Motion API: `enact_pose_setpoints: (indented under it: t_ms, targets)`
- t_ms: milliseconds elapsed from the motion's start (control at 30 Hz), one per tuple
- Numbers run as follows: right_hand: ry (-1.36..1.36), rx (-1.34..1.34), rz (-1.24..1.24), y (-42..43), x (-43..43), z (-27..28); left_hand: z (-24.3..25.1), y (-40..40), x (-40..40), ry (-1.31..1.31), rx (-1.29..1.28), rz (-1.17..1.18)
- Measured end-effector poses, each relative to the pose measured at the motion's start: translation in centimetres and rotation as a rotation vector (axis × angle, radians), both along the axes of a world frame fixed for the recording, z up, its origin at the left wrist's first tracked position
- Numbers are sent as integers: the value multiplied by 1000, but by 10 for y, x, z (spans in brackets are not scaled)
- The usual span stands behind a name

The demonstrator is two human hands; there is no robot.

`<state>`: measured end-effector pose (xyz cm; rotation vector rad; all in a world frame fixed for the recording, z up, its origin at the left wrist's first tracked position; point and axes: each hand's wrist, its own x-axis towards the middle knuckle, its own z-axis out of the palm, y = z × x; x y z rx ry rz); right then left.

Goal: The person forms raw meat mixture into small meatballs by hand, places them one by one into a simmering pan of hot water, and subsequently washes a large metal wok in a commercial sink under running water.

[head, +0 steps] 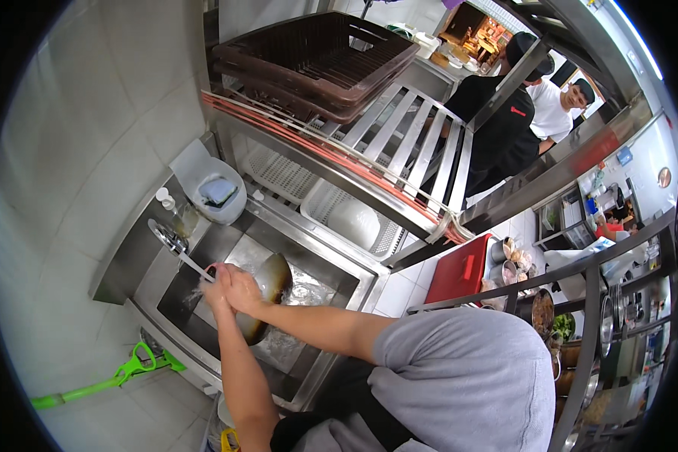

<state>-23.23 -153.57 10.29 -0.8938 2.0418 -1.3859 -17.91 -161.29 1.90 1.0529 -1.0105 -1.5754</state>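
Observation:
My left hand [213, 294] and my right hand [243, 289] are pressed together under a stream of water [196, 267]. The water runs from a chrome faucet [172, 240] at the sink's left. Something pinkish shows at the fingertips; whether it is an object or only fingers is unclear. Overlapping fingers hide whether anything is held between the palms. Below the hands, a rounded metal wok or bowl [277, 277] with a browned edge lies tilted in the stainless-steel sink [342, 291], partly covered by my hands and right forearm.
A white container [229, 212] with a blue sponge [217, 191] stands behind the faucet beside a pump bottle [166, 199]. Brown plastic crates [316, 68] sit on a slatted metal rack [401, 135]. Underneath, a white basket [392, 243] holds a white bowl [353, 223]. Two people [497, 113] stand beyond.

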Motion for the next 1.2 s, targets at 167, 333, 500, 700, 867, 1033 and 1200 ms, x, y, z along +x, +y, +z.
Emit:
enact_pose_setpoints:
  t_ms: [167,333,500,700,867,1033,1200]
  targets:
    - [238,-53,98,24,-22,-9,-13,14,-27,-704,-105,314]
    - [272,-72,126,22,-51,10,56,17,-36,-354,282,183]
    - [99,134,271,-12,-60,14,44,22,-25,-710,19,297]
    - [109,252,449,-45,-56,-9,50,58,-16,-816,-119,427]
    - [-46,203,694,-80,-10,5,-7,109,40,-283,18,310]
    - [-575,323,836,-101,-13,-35,-36,173,52,-563,-141,175]
    - [44,244,1082,-116,-36,-38,-47,198,63,-607,-43,213]
